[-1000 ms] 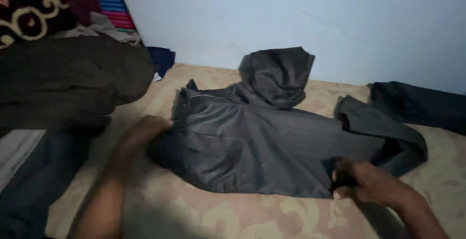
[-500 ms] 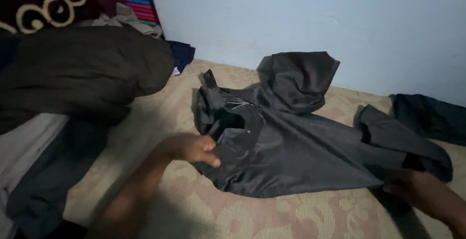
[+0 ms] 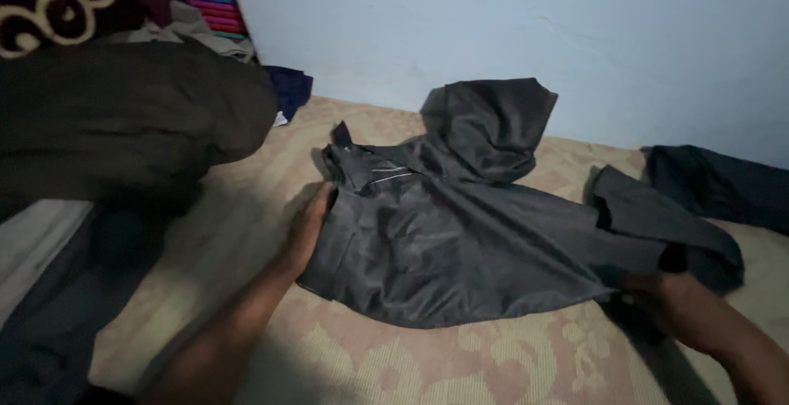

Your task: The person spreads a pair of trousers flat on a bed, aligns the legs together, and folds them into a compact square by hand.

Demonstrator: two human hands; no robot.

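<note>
At nine o'clock of the jacket (image 3: 460, 249), the left hand (image 3: 311, 228) lies flat and open-fingered against the folded side edge, pressing it rather than pinching it, as far as the dim light shows. At four o'clock of the garment, the right hand (image 3: 675, 290) sits at the hem corner under the sleeve (image 3: 657, 228); its fingers are hidden among the dark cloth, so I cannot tell whether they are closed on the fabric or only resting there. The jacket itself lies spread face-down on the patterned mat (image 3: 460, 364), its body fairly smooth, its left side looking turned in toward the middle, its hood (image 3: 493, 125) standing crumpled at twelve o'clock against the blue wall (image 3: 534, 35). Judging by this lay, the folding seems only begun: one side appears tucked, while the right sleeve trails loose at three o'clock, the hood is not laid down, and the body is not yet doubled over. At ten o'clock a heap of dark clothes (image 3: 123, 125) rests beside the mat, with a patterned blanket (image 3: 57, 2) behind it, and another dark garment (image 3: 723, 187) lies at two o'clock near the wall.
</note>
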